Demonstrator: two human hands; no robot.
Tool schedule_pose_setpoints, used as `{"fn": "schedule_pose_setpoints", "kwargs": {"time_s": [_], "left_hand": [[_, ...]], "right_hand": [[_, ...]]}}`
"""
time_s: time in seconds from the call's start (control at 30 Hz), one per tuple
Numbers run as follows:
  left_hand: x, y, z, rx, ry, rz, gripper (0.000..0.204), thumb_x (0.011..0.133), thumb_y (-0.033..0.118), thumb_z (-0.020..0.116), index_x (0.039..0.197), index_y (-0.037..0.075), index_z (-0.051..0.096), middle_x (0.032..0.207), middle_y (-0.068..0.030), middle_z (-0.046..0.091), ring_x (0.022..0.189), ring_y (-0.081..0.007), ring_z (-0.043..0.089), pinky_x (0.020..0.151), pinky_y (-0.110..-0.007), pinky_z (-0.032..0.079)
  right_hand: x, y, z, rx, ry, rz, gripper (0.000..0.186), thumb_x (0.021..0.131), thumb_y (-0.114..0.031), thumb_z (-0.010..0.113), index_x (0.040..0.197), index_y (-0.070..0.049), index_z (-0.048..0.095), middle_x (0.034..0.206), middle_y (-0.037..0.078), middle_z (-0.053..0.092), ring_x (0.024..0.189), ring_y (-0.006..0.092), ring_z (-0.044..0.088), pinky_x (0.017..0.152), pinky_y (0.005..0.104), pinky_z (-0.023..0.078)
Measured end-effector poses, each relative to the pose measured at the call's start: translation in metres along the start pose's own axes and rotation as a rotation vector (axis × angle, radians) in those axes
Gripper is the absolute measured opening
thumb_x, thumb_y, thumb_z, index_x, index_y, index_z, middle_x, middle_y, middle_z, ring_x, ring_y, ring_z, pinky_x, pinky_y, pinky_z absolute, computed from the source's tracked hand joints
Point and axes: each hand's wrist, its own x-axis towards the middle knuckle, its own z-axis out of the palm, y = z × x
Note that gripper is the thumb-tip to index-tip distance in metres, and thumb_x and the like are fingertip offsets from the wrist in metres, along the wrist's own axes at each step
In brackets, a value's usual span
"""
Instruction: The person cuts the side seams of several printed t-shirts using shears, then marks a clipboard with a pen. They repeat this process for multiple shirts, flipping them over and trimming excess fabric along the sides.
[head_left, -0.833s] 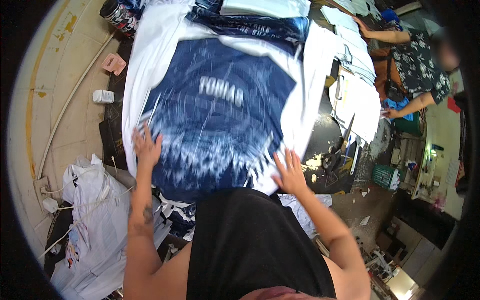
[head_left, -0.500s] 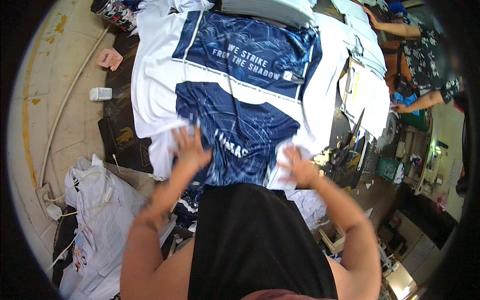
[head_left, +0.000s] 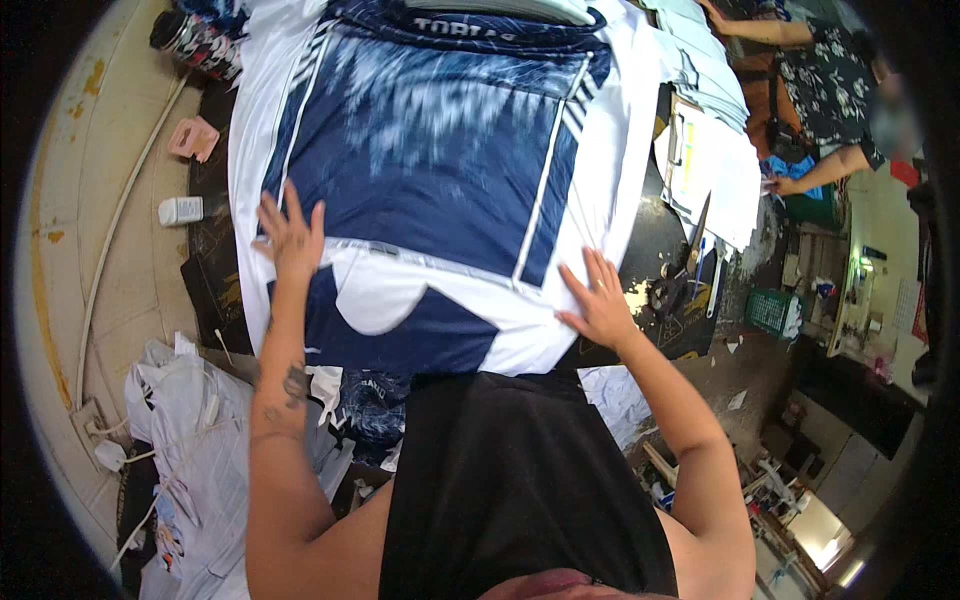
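Observation:
A navy and white printed fabric sheet (head_left: 440, 150) lies spread flat across the dark worktable (head_left: 640, 250). My left hand (head_left: 290, 235) presses flat on its left side with fingers spread. My right hand (head_left: 600, 300) lies flat on the white margin at the sheet's lower right corner, fingers apart. Under it, another navy and white printed piece (head_left: 400, 330) shows at the near edge of the table. Neither hand grips anything.
Scissors (head_left: 680, 270) lie on the table to the right, next to stacked white sheets (head_left: 715, 165). Another person (head_left: 830, 100) works at the far right. A white bottle (head_left: 180, 210) and pink object (head_left: 193, 138) sit left. White fabric bundles (head_left: 190, 450) lie on the floor.
The printed pieces under my hands have shifted; a larger navy sheet now lies spread on top. Both hands moved outward from the middle and now press flat on its left and right sides.

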Motion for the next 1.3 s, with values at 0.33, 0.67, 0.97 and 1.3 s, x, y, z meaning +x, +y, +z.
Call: {"fn": "schedule_pose_setpoints", "kwargs": {"time_s": [0.33,0.67,0.97,1.3], "left_hand": [[-0.119,-0.052,0.02,0.057,0.043,-0.272,0.075,0.104,0.044,0.055,0.169,0.025,0.025,0.175,-0.0191,0.014,0.162,-0.0414,0.01,0.123,-0.071,0.008],[-0.179,0.205,-0.031,-0.24,-0.012,0.153,0.087,0.086,0.051,0.075,0.158,0.014,0.044,0.161,-0.0249,0.039,0.147,-0.0454,0.036,0.118,-0.058,0.034],[-0.233,0.338,-0.014,-0.073,-0.321,0.249,0.108,0.084,0.074,0.067,0.17,0.037,0.013,0.175,-0.0244,-0.002,0.161,-0.0459,-0.001,0.12,-0.076,0.012],[-0.329,0.313,-0.063,0.049,-0.886,0.221,0.102,0.091,0.067,0.064,0.17,0.028,0.014,0.171,-0.0318,0.015,0.144,-0.0553,0.044,0.121,-0.054,0.037]], "right_hand": [[-0.145,0.034,-0.022,0.15,0.05,0.027,0.059,0.085,-0.04,0.08,0.137,-0.015,0.066,0.146,0.013,0.059,0.134,0.0355,0.053,0.113,0.059,0.037],[-0.102,0.188,-0.071,0.323,0.568,0.382,0.034,0.095,-0.015,0.073,0.128,-0.006,0.069,0.122,0.017,0.068,0.116,0.0372,0.061,0.101,0.0457,0.049],[-0.084,0.207,-0.051,0.436,0.497,0.544,0.055,0.091,-0.021,0.078,0.139,-0.002,0.059,0.117,0.025,0.067,0.11,0.0424,0.065,0.097,0.049,0.051],[-0.085,0.206,-0.058,0.429,0.444,0.611,0.062,0.091,-0.023,0.076,0.144,-0.006,0.049,0.127,0.026,0.063,0.108,0.0466,0.067,0.089,0.0526,0.055]]}}
